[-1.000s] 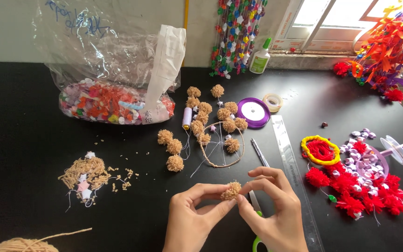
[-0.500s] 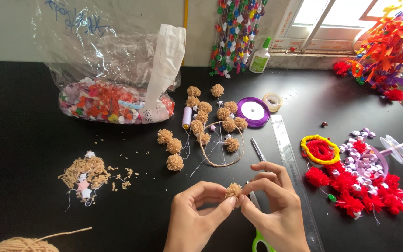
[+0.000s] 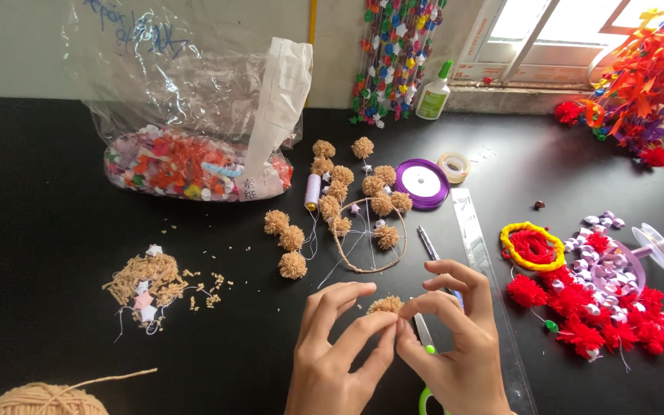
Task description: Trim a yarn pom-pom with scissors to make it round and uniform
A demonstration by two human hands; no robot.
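Observation:
A small tan yarn pompom point(image 3: 384, 304) is pinched between the fingertips of both hands, low in the middle of the black table point(image 3: 32, 230). My left hand point(image 3: 340, 357) grips it from the left and my right hand point(image 3: 455, 346) from the right. Green-handled scissors point(image 3: 426, 361) lie on the table under my right hand, mostly hidden. Just beyond my hands lies a twine-wrapped ring point(image 3: 370, 235) with several tan pompoms point(image 3: 332, 200) strung around it.
A clear bag of coloured paper bits point(image 3: 194, 165) stands at the back left. Yarn trimmings point(image 3: 146, 280) and a yarn ball point(image 3: 44, 400) lie left. A clear ruler point(image 3: 486, 277), purple ribbon spool point(image 3: 422, 183), tape roll point(image 3: 453, 166), glue bottle point(image 3: 433, 92) and red pompoms point(image 3: 585, 307) lie to the right.
My left fingers have spread and risen over the pompom, covering more of it. The camera view has shifted slightly; both hands stay in the same spot.

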